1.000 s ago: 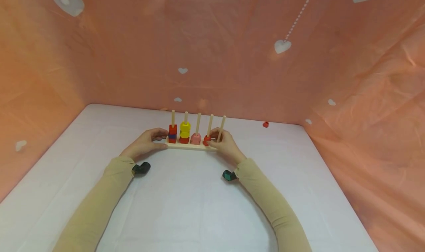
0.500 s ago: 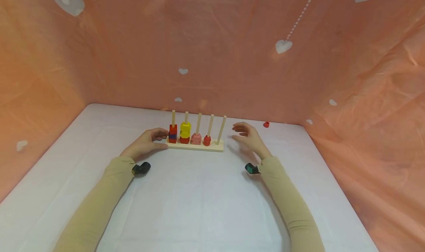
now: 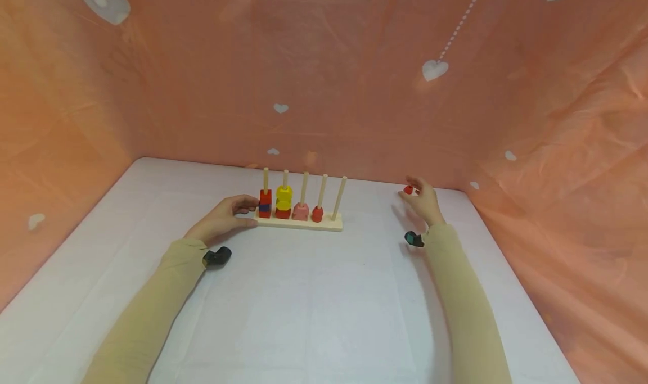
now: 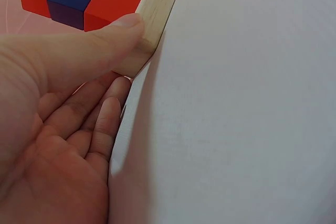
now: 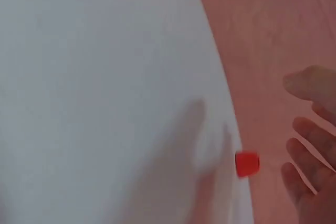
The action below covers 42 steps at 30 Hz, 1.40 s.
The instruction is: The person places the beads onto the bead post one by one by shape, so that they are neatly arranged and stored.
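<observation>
A wooden peg stacker (image 3: 298, 224) with several upright pegs stands toward the back of the table. Its left end is gripped by my left hand (image 3: 223, 215), thumb (image 4: 121, 30) on the wooden base and fingers behind. Red and blue blocks (image 3: 265, 204) fill the leftmost peg; yellow beads (image 3: 284, 197) sit over a red piece beside it. A pink bead stack (image 3: 301, 211) and red beads (image 3: 317, 213) follow, and the rightmost peg is bare. At the far right, my right hand (image 3: 424, 200) reaches over a small red bead (image 5: 247, 163), fingers spread and apart from it in the right wrist view.
White cloth covers the table (image 3: 298, 305). A pinkish-orange curtain (image 3: 334, 91) with white hearts hangs just beyond the back edge, near the red bead. Dark wrist cameras (image 3: 217, 257) jut inward from both sleeves.
My right hand has let go of the red beads on the fourth peg and moved right to the loose red bead. The left hand has stayed on the stacker.
</observation>
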{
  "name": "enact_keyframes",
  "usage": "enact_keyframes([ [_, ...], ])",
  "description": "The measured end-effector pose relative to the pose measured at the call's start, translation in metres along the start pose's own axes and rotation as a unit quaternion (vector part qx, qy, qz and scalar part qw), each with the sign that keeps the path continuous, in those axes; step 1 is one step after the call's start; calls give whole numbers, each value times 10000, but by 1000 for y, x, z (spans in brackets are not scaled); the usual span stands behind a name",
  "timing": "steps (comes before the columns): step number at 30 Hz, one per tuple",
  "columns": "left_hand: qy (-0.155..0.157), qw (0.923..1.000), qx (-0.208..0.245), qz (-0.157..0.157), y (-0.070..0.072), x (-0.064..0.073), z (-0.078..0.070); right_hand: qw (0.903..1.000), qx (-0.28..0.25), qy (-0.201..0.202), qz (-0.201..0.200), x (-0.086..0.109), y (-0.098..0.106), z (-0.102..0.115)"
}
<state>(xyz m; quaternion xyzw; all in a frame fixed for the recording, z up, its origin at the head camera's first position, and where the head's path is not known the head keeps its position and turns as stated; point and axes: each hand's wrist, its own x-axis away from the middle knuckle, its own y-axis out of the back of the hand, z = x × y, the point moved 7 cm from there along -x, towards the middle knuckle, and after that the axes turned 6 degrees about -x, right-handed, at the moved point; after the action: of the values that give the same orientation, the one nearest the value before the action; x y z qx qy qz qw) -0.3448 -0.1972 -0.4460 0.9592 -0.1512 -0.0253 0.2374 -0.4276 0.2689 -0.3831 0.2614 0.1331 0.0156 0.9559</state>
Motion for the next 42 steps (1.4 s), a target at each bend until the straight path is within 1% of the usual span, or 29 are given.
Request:
enact_keyframes([
  [4,80,10000,14,-25,0,1,0,9992,201,-295,165,-9,2,-14],
  [8,205,9998,23,-34,-2,-1,3,9977,275,-594,165,-14,4,-26],
  [12,207,9997,-1,-88,-2,0,4,9965,144,-816,138,-14,4,-32],
  [16,92,9999,-74,-71,-2,1,0,9949,-112,-995,97,-12,3,-38],
  [19,12,10000,-75,-36,-3,2,-2,9949,-248,-974,92,-12,0,-40],
  [21,16,10000,-28,-34,-3,3,-4,9949,-304,-952,99,-13,-2,-42],
  [25,36,10000,-10,-42,-3,4,-5,9952,-260,-939,100,-14,-6,-45],
  [28,73,9999,-43,-62,-2,4,-5,9961,-133,-863,88,-15,-8,-47],
  [31,47,10000,-62,-49,-2,3,-4,9968,-83,-796,19,-15,-9,-47],
  [36,131,9999,-45,-33,-3,2,-3,9955,-13,-928,-181,-12,-12,-48],
  [42,145,9999,-84,-43,-2,2,-4,9957,57,-843,-388,-9,-11,-42],
])
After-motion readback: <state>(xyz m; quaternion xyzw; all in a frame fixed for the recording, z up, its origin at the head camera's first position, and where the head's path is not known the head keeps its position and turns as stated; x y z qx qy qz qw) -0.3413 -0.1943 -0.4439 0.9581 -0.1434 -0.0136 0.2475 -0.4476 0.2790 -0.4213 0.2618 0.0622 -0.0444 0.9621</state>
